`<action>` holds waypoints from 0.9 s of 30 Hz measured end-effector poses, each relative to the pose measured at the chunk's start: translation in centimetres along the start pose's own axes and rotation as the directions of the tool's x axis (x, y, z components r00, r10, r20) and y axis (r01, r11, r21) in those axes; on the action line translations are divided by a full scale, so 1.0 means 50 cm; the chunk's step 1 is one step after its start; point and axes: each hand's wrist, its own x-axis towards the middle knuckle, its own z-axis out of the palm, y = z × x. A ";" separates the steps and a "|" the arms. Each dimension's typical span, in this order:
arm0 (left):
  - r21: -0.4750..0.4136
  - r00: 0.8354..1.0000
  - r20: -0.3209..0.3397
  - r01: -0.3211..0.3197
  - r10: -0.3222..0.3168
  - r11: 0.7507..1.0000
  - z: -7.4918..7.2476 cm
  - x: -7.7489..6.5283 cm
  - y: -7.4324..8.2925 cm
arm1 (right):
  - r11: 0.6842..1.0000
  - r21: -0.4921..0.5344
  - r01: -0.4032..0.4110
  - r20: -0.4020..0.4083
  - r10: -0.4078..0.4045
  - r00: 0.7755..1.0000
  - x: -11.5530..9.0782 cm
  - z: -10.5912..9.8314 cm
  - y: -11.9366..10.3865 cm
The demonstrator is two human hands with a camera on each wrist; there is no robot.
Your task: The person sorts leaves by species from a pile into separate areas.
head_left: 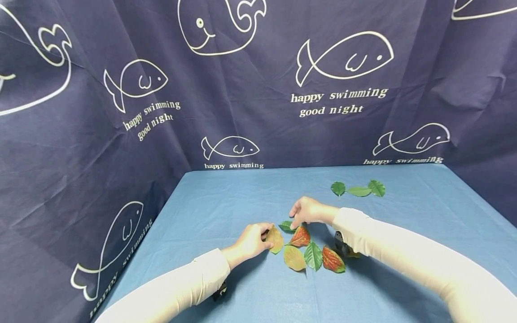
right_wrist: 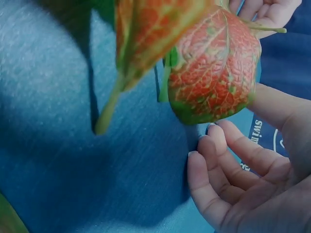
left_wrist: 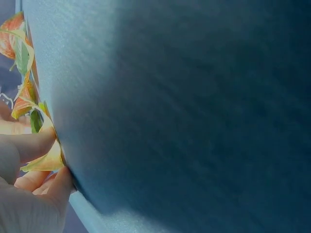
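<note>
My left hand holds a yellow leaf between thumb and fingers, low over the cloth; the left wrist view shows the same yellow leaf between the fingertips. My right hand is just beyond a red leaf, its thumb reaching down at the leaf's far edge. In the right wrist view that red leaf covers the thumb tip, while the other fingers are loosely bent and apart from the thumb. A green leaf lies between the two hands, partly behind the red one.
Nearer me lie another yellow leaf, a serrated green leaf and a second red leaf. A yellowish leaf is mostly hidden under the right sleeve. Three green leaves lie toward the back of the blue cloth.
</note>
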 end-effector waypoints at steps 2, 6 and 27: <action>-0.010 1.000 0.002 0.002 -0.002 1.000 0.002 0.000 -0.001 | 0.999 -0.046 0.012 -0.009 -0.012 1.000 -0.002 0.003 0.000; -0.028 1.000 0.008 0.010 -0.010 1.000 0.003 -0.002 0.000 | 0.993 -0.116 0.035 -0.037 -0.039 0.999 -0.005 0.011 0.001; -0.046 1.000 -0.005 0.009 -0.010 0.999 0.002 0.000 0.001 | 1.000 0.018 0.020 -0.044 -0.019 0.999 -0.006 0.005 0.007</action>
